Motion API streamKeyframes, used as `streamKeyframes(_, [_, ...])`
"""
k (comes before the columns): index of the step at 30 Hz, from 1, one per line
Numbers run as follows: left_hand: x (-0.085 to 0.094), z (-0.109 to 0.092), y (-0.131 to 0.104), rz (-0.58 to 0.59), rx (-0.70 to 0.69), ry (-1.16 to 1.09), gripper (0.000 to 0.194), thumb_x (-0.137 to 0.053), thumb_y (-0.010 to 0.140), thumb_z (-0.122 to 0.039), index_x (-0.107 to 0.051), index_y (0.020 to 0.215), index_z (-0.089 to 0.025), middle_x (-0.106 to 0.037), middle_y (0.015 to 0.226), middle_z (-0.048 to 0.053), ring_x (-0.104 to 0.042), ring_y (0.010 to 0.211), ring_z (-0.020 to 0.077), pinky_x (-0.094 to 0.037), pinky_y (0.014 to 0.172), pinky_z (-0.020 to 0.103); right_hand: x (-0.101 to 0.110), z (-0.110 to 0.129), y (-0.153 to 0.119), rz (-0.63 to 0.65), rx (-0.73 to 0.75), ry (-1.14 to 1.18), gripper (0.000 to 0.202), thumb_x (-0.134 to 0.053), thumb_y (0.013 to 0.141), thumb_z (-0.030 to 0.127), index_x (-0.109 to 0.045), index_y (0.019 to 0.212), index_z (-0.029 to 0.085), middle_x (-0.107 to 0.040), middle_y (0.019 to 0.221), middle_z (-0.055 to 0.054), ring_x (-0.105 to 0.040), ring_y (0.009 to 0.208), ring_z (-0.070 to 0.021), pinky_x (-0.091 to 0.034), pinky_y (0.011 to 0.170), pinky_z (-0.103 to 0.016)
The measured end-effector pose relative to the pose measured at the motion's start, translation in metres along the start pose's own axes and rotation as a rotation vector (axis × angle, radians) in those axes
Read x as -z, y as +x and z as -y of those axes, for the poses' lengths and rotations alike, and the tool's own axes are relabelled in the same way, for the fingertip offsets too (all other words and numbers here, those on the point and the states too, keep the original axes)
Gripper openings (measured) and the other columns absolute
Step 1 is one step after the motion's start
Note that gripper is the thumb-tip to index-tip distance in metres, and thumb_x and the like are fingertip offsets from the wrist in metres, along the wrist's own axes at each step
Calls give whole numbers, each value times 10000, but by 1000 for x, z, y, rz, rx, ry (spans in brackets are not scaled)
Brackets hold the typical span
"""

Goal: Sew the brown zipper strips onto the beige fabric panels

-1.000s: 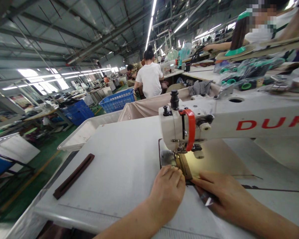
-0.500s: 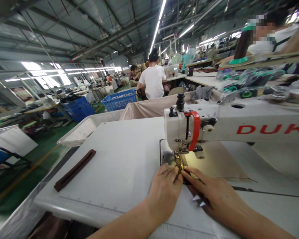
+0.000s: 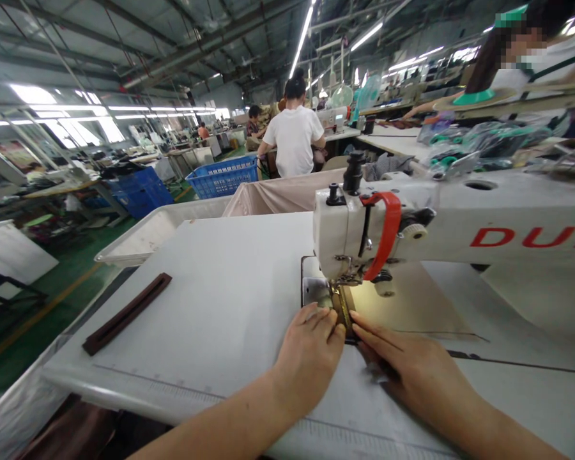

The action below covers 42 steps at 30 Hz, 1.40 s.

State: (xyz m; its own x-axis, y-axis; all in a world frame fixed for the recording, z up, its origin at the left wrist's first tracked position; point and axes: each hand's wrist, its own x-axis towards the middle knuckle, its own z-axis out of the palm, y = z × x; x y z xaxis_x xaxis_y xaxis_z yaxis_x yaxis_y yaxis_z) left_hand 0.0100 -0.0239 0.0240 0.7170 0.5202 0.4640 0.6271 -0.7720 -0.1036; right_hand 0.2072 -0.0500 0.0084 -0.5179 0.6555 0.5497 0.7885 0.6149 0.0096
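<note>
Clock face: centred on the middle of the view, with 12 at the top.
Brass zipper (image 3: pixel 344 306): between 4 and 5 o'clock, on brown tape, running out from under the sewing machine (image 3: pixel 335 233) towards the hands.
Needle plate (image 3: pixel 315 291): at 5 o'clock, shiny metal, partly covered by fingers.
Left hand (image 3: pixel 309 358): at 6 o'clock, narrow, bunched at the fingers, touching the zipper tape.
Right hand (image 3: pixel 409 367): near 4 o'clock, narrow, stretched fingers touching the opposite tape edge; partly covering a blurred brown piece (image 3: pixel 384 368). Cannot tell whether gripped.
Just changed: compared with a second ago, reaching closer to the needle with the right fingers; brass teeth, barely visible then, now plainly showing.
Meaning: probably better steadied, with fingers along both edges.
Slotted brown strip (image 3: pixel 127 314): at 8 o'clock, lying on the white bench (image 3: pixel 225 287), well apart from both hands.
Co-worker (image 3: pixel 294 137): at 12 o'clock, white-shirted, back turned.
</note>
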Motion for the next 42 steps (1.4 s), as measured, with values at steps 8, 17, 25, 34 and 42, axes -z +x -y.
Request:
streamKeyframes(8, [-2, 8, 8, 47, 13, -33, 228, -415, 971, -131, -643, 982, -119, -682, 1067, 79, -631, 1025, 193, -441, 1019, 364, -3, -6, 9, -10, 20, -6, 413, -332, 841, 71, -659, 1090, 105, -676, 1122, -112, -706, 818, -220, -607, 600, -328])
streamKeyframes(17, [-20, 30, 21, 13, 60, -146, 155, -500, 945, -155, -621, 1042, -148, -660, 1073, 57, -618, 1026, 190, -456, 1022, 359, -24, -25, 20, 99, -81, 56, 551, -426, 728, 43, -582, 1247, 138, -694, 1093, -108, -688, 917, -223, -596, 710, -308])
streamKeyframes(25, [-33, 38, 21, 28, 92, -251, 166, -571, 900, -175, -633, 1051, -142, -658, 1109, 78, -631, 1013, 199, -467, 1032, 352, -31, -32, 26, 99, -165, 1, 344, -481, 669, 74, -673, 912, 223, -731, 953, -75, -705, 786, -267, -596, 627, -373])
streamKeyframes(34, [-30, 39, 24, 57, 114, -266, 79, -597, 881, -165, -643, 940, -141, -660, 1090, 73, -623, 991, 193, -480, 995, 329, -53, -40, 12, 117, -206, 7, 596, -513, 611, 47, -643, 1157, 248, -703, 1077, -78, -680, 920, -266, -574, 752, -395])
streamKeyframes(42, [-26, 40, 27, 31, 113, -287, 76, -578, 883, -129, -644, 917, -142, -674, 972, 61, -636, 935, 183, -498, 956, 337, -36, -35, 24, 189, -190, -18, 517, -498, 682, 32, -647, 1141, 219, -687, 1122, -93, -673, 945, -247, -553, 794, -387])
